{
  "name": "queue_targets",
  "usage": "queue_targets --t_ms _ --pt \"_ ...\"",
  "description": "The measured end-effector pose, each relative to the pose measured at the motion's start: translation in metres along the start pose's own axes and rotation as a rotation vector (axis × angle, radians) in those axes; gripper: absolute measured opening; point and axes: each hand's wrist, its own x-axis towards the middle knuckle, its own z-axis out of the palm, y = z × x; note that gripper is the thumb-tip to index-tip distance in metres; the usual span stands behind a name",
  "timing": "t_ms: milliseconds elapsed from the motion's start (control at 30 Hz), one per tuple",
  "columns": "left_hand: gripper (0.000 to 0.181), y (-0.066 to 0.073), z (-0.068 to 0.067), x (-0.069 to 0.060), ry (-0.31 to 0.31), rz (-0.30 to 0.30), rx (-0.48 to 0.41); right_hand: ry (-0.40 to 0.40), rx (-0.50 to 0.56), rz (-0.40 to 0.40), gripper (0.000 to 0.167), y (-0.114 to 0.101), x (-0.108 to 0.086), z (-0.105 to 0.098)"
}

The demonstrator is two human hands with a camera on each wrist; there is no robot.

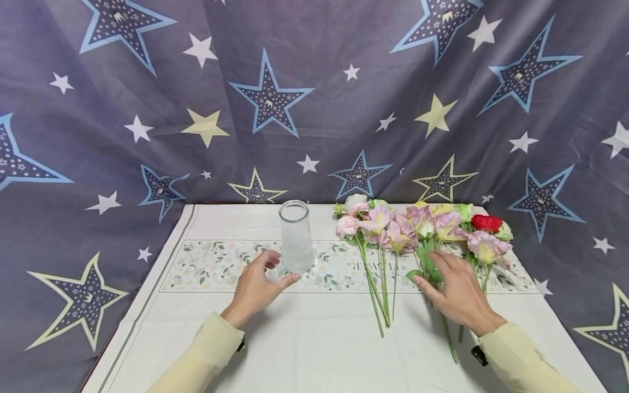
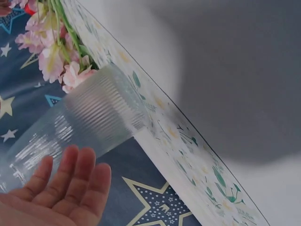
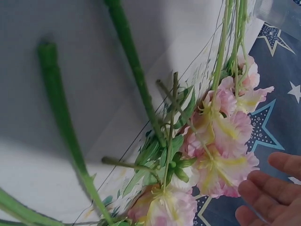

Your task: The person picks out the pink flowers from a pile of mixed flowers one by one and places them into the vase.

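A clear ribbed glass vase (image 1: 297,240) stands upright on the table. My left hand (image 1: 257,284) is at its lower left side, thumb and fingers spread apart around that side; in the left wrist view the fingers (image 2: 80,176) look loosely bent and grip nothing. Whether they touch the glass I cannot tell. Over the green leaves and stems of the flowers on the right hovers my right hand (image 1: 459,289), its fingers relaxed. Pink-and-yellow artificial flowers (image 3: 221,169) lie beside that hand in the right wrist view, with no stem visibly held.
Artificial flowers lie across the back right, among them a red bloom (image 1: 486,222) and a pale pink one (image 1: 348,226), stems towards me. A floral printed strip (image 1: 211,267) crosses the white tablecloth (image 1: 314,349). Behind the table hangs a dark curtain (image 1: 314,33) with stars.
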Motion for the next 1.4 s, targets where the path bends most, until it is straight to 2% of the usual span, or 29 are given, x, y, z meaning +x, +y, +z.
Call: queue_targets --t_ms 133,333,633,800,1033,1133,1267,1400 --pt "0.064 0.003 0.004 -0.003 -0.033 0.020 -0.009 0.010 -0.012 -0.007 0.065 -0.004 -0.001 0.004" --pt "0.065 0.009 0.012 -0.008 -0.080 0.035 0.002 -0.017 0.011 0.004 0.065 -0.012 -0.002 0.012" --pt "0.066 0.015 0.026 -0.013 -0.138 0.058 -0.001 0.017 0.017 -0.066 0.059 -0.026 0.004 0.022" --pt "0.069 0.020 0.031 -0.016 -0.155 0.070 -0.013 -0.005 0.018 -0.059 0.058 -0.036 0.007 0.026" --pt "0.069 0.023 0.038 -0.021 -0.176 0.089 -0.027 -0.030 0.046 -0.099 0.044 -0.048 0.013 0.035" --pt "0.070 0.025 0.040 -0.022 -0.174 0.094 -0.025 -0.060 0.063 -0.108 0.033 -0.054 0.017 0.038" --pt "0.071 0.029 0.041 -0.024 -0.171 0.088 -0.026 -0.145 0.070 -0.079 0.020 -0.062 0.021 0.044" --pt "0.070 0.031 0.041 -0.025 -0.169 0.089 -0.029 -0.205 0.051 -0.057 0.021 -0.070 0.023 0.050"
